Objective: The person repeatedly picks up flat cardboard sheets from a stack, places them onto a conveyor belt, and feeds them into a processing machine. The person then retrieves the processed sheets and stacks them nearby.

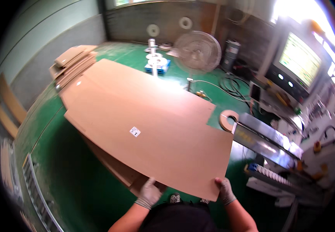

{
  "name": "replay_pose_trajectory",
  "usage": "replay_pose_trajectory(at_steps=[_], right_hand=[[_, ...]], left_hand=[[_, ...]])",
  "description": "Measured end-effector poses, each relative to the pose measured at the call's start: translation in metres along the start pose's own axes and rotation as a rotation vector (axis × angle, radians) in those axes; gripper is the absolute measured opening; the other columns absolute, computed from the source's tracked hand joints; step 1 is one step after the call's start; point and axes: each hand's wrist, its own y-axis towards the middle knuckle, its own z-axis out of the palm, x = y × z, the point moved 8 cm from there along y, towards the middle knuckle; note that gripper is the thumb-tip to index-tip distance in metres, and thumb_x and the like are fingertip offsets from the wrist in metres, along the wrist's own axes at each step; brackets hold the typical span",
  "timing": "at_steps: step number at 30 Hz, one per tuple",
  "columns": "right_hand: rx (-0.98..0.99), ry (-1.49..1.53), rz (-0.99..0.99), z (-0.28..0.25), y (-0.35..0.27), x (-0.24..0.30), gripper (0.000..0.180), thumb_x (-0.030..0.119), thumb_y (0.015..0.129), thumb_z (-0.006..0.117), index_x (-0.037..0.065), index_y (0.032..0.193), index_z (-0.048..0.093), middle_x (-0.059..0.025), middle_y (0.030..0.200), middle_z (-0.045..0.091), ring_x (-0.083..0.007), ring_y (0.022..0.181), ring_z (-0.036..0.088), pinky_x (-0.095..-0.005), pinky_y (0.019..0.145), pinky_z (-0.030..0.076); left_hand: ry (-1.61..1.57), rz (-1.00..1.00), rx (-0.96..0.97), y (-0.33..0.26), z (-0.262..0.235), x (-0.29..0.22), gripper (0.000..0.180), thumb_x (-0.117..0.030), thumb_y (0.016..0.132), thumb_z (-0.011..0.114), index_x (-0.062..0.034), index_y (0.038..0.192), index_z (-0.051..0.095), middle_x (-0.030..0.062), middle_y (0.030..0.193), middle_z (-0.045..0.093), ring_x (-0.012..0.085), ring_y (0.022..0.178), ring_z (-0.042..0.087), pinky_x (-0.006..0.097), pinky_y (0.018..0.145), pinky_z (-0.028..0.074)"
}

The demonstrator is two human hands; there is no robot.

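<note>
A large flat brown board [163,147] with a small white label [135,132] fills the middle of the view, and its near end is in front of my body. My left hand [149,193], in a pale work glove, grips the board's near left edge, with most of its fingers hidden below. At the near right corner my gloved right hand [224,190] is closed on the edge, thumb on top. More brown board [117,166] shows beneath the left edge, and another brown surface [105,77] extends beyond the far end.
Stacked brown boards [76,62] stand far left. A standing fan [197,52] is beyond the board. On the right are a machine with a lit screen [299,58], a tape roll [228,120] and a metal roller unit [268,143]. A metal rack [40,197] lies at the lower left.
</note>
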Motion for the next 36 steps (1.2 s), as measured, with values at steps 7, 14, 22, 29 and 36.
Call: replay_pose_trajectory(at_steps=[7, 14, 22, 29, 36], right_hand=[[-0.361, -0.045, -0.123, -0.190, -0.035, 0.072, 0.023, 0.014, 0.093, 0.066, -0.004, 0.107, 0.070, -0.0098, 0.097, 0.072, -0.0205, 0.085, 0.071, -0.0359, 0.078, 0.059], [-0.754, -0.514, -0.156, -0.291, -0.084, 0.102, 0.042, 0.035, 0.098, 0.064, -0.006, 0.103, 0.072, -0.0145, 0.091, 0.074, -0.0246, 0.084, 0.072, -0.0379, 0.077, 0.056], [-1.185, -1.206, 0.075, -0.309, -0.127, 0.120, 0.043, 0.049, 0.101, 0.054, 0.009, 0.102, 0.068, -0.0208, 0.099, 0.074, -0.0421, 0.096, 0.071, -0.0546, 0.082, 0.055], [-1.527, -1.135, -0.175, -0.360, -0.193, 0.132, 0.025, 0.034, 0.091, 0.068, 0.013, 0.103, 0.071, -0.0138, 0.097, 0.074, -0.0362, 0.093, 0.070, -0.0491, 0.082, 0.055], [-1.828, -0.890, -0.518, -0.416, -0.222, 0.127, 0.018, 0.015, 0.083, 0.073, 0.008, 0.100, 0.074, -0.0145, 0.103, 0.073, -0.0365, 0.102, 0.067, -0.0464, 0.093, 0.053]], left_hand=[[0.058, 0.323, -0.204, 0.043, -0.055, -0.118, 0.050, -0.045, 0.097, 0.061, -0.0140, 0.137, 0.056, 0.0052, 0.133, 0.059, 0.0275, 0.123, 0.057, 0.047, 0.108, 0.046], [-0.044, 0.264, -0.118, 0.076, -0.048, -0.140, 0.061, -0.048, 0.100, 0.048, -0.0113, 0.148, 0.052, 0.0115, 0.147, 0.058, 0.0366, 0.136, 0.053, 0.059, 0.113, 0.043], [-0.359, -0.193, 0.023, 0.194, -0.153, -0.142, 0.061, -0.043, 0.099, 0.043, -0.0090, 0.149, 0.052, 0.0119, 0.148, 0.058, 0.0362, 0.136, 0.052, 0.058, 0.107, 0.045], [1.536, 0.379, 0.298, 0.236, -0.088, -0.078, 0.064, -0.041, 0.095, 0.041, -0.0094, 0.150, 0.050, 0.0137, 0.149, 0.056, 0.0390, 0.137, 0.049, 0.061, 0.109, 0.041], [1.399, 0.261, 0.284, 0.275, -0.027, -0.016, 0.061, -0.041, 0.097, 0.042, -0.0074, 0.147, 0.051, 0.0169, 0.146, 0.057, 0.0411, 0.132, 0.052, 0.062, 0.108, 0.042]])
